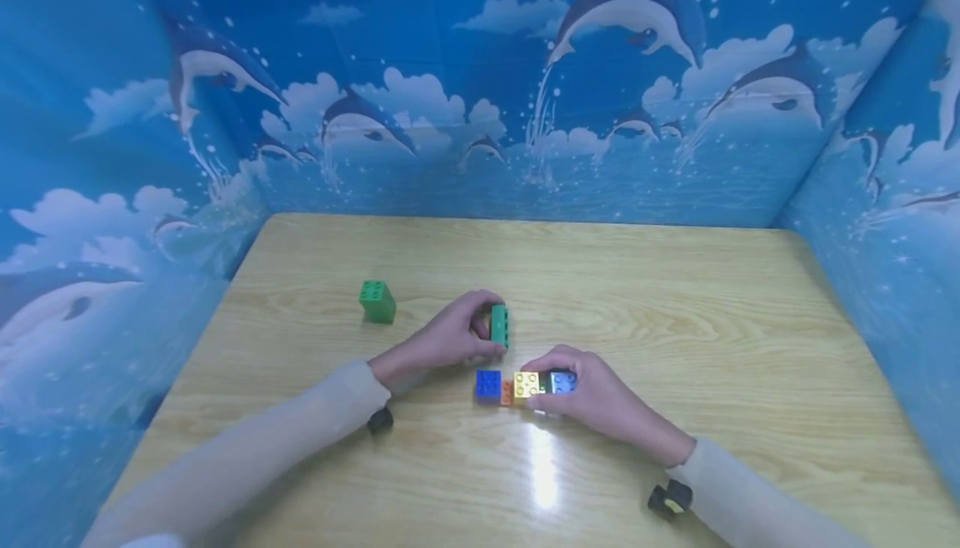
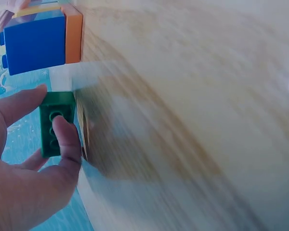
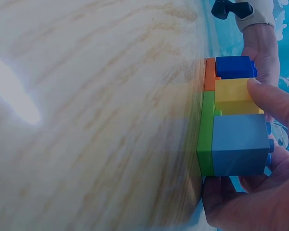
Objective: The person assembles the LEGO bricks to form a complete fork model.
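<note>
My left hand (image 1: 446,338) pinches a green toy building brick (image 1: 499,326) on its side, with the studs facing right. In the left wrist view, a fingertip lies over the studs of that brick (image 2: 48,139). Just below, a row of joined bricks sits on the table: dark blue (image 1: 488,385), yellow (image 1: 527,384) and light blue (image 1: 563,382). They stand on a flat orange brick (image 3: 210,74) and a flat green brick (image 3: 206,137). My right hand (image 1: 600,394) reaches over the light blue end and grips the yellow brick between thumb and fingers.
A tall green brick (image 1: 378,304) stands upright on the wooden table (image 1: 660,298), left of my left hand. Dolphin-printed blue sheets (image 1: 450,57) enclose the table at the back and both sides. Dark wrist mounts (image 1: 670,500) hang below the sleeves.
</note>
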Demonstrator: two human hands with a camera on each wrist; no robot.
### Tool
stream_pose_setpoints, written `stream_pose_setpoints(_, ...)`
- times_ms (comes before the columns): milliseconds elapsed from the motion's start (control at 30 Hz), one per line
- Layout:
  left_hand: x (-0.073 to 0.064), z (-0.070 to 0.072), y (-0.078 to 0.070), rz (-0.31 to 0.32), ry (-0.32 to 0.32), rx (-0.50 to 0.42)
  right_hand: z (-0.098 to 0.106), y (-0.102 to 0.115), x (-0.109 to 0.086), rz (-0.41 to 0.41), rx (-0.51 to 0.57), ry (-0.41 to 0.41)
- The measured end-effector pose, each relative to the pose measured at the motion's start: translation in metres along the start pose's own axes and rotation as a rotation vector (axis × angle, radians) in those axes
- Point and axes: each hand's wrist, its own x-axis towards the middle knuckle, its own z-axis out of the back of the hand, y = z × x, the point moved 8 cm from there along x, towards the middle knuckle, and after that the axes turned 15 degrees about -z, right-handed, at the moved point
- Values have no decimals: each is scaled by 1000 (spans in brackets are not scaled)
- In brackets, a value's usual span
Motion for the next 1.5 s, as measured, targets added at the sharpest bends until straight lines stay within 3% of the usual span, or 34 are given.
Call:
stream_pose_setpoints(100, -1, -2, -1, 13, -2, -45, 0, -1, 0, -7, -3, -5)
stream_pose_setpoints(300, -3, -2, 0, 33, -29, -35, -1, -1, 0, -5, -7, -9)
stream_pose_setpoints(633, -2, 5, 3, -15, -203, -247, -1, -2, 0, -16, -4, -7)
stream_pose_setpoints(933, -4, 1, 15, 45, -169, -292, -1, -1, 0, -3, -4, -2)
stream_pose_setpoints(1033, -3, 1, 14, 23, -146, -246, -1, -2, 1, -1, -4, -3)
stream_pose_setpoints(1233, -2, 6, 12, -35, -139, 7, -2, -1, 0, 2, -10, -5)
stream_pose_setpoints(1500, -3, 6, 10, -11, -143, 50, -1, 0, 0, -10, -19, -14)
